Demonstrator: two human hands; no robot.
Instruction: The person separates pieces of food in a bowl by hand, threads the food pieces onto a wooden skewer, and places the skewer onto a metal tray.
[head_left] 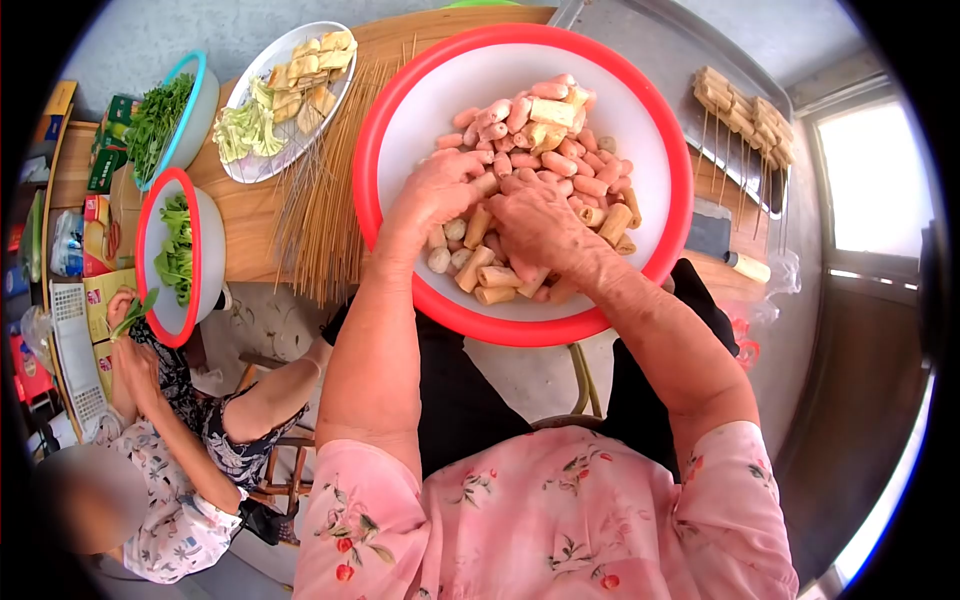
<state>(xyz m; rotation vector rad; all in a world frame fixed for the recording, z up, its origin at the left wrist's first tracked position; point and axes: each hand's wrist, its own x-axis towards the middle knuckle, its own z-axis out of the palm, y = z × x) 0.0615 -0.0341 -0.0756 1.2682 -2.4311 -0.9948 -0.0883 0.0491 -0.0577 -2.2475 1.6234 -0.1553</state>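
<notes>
A large white basin with a red rim (368, 150) holds a heap of short pink sausages (590, 186), tan rolled pieces (617, 222) and a few pale balls (439, 260). Both hands are inside it, on the heap. My left hand (443, 188) lies at the heap's left side, its fingers bent among the sausages. Just right of it, my right hand (540, 225) reaches down into the pieces, and its fingertips are hidden. Whatever either hand grips is too covered to make out. Thin wooden skewers (335, 200) lie left of the basin.
An oval plate (240, 172) holds bean curd pieces and pale vegetables. Two bowls of greens (207, 110) (210, 250) stand further left. A metal tray (640, 25) with skewered rolls (740, 115) and a knife (745, 265) are at right. A co-worker (185, 480) sits lower left, holding a leaf.
</notes>
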